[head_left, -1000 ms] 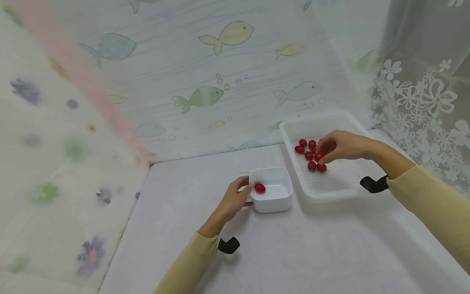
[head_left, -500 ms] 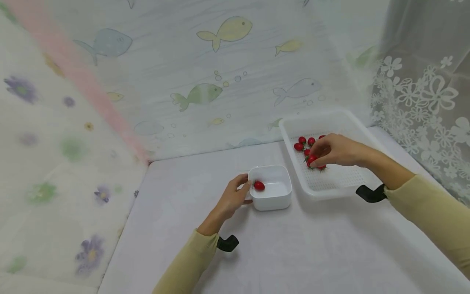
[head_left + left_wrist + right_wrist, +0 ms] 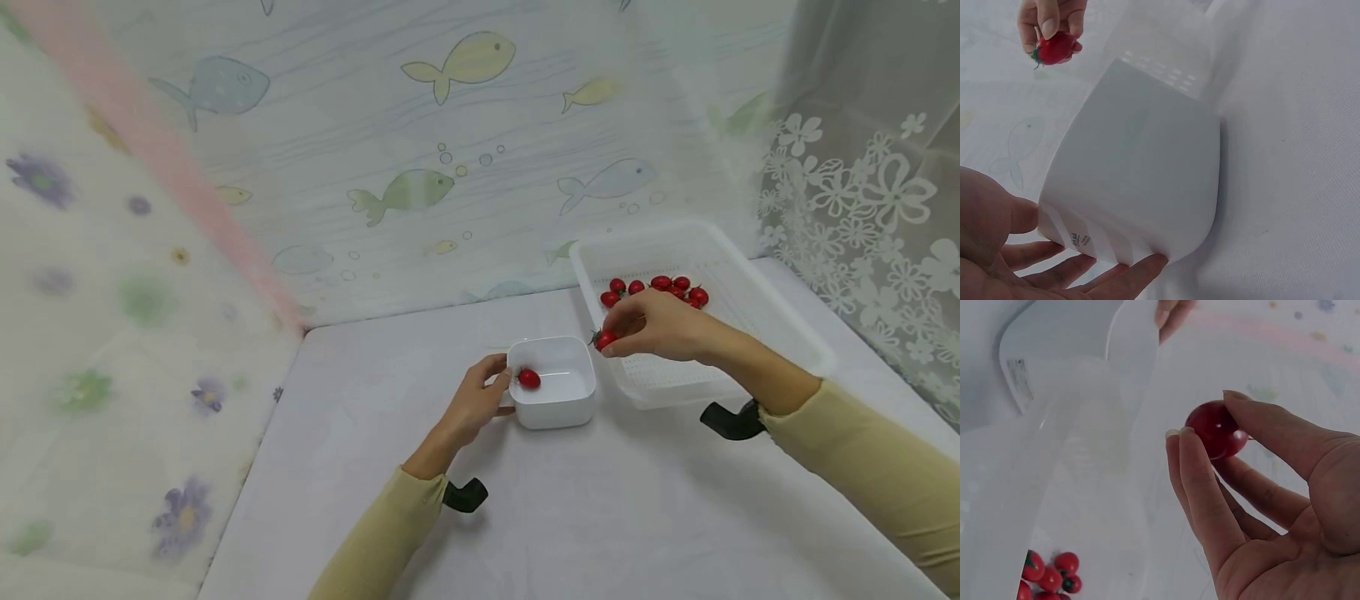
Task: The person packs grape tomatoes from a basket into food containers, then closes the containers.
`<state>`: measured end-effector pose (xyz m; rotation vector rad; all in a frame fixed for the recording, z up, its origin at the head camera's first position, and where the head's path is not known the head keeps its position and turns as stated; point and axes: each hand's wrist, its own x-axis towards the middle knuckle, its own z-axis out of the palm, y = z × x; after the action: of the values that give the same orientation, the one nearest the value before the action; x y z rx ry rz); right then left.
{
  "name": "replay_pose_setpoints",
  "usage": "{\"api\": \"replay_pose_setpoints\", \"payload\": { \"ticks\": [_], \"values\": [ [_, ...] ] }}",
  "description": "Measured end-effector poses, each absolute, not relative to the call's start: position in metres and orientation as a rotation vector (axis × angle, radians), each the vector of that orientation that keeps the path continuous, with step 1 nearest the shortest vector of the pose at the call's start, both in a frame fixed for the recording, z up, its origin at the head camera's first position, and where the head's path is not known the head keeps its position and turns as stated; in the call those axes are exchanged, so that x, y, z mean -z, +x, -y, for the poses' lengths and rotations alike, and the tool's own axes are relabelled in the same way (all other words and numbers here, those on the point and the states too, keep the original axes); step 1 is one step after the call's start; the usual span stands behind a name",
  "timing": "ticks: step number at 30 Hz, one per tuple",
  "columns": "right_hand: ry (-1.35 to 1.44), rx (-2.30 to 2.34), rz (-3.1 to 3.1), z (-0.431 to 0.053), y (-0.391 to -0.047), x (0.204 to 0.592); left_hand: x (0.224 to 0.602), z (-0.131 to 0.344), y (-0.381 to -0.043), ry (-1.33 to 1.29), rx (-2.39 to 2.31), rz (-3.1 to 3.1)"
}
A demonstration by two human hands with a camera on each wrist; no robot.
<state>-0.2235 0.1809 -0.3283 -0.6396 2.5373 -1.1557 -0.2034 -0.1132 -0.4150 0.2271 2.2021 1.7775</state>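
Observation:
A cherry tomato (image 3: 605,341) with a green stem is pinched between the thumb and fingertips of my right hand (image 3: 660,327), above the near-left rim of the white basket (image 3: 645,395). In the right wrist view the same tomato (image 3: 1215,429) shows glossy and whole. My left hand (image 3: 474,400) holds the small square white container (image 3: 557,414) by its left side, thumb near the rim and fingers spread along the wall (image 3: 1072,240). One red cherry tomato (image 3: 529,379) lies inside that container by its left wall.
Several cherry tomatoes (image 3: 661,283) lie on the basket's perforated floor, partly behind the right hand. The container and basket stand close together on a white cloth (image 3: 600,517). A fish-patterned curtain (image 3: 420,250) rises along the back, and a lace curtain (image 3: 862,192) hangs at the right.
My right hand has lifted a cherry tomato from the group and carried it left, to the basket's edge nearest the container. The left hand and container have stayed in place.

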Motion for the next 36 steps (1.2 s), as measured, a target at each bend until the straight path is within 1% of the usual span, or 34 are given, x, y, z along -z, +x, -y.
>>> {"api": "replay_pose_setpoints", "payload": {
  "ticks": [7,24,36],
  "values": [
    [-0.644,1.150,-2.560,-0.163,-0.221,0.337,0.402,0.110,-0.194,0.208,-1.783,-2.220],
    [-0.670,1.270,-2.557,-0.122,-0.215,0.363,0.406,0.110,-0.195,0.203,-1.770,-2.241],
    [-0.717,1.158,-2.697,-0.091,-0.223,0.390,0.405,0.112,-0.195,0.217,-1.779,-2.207]
  ]
}}
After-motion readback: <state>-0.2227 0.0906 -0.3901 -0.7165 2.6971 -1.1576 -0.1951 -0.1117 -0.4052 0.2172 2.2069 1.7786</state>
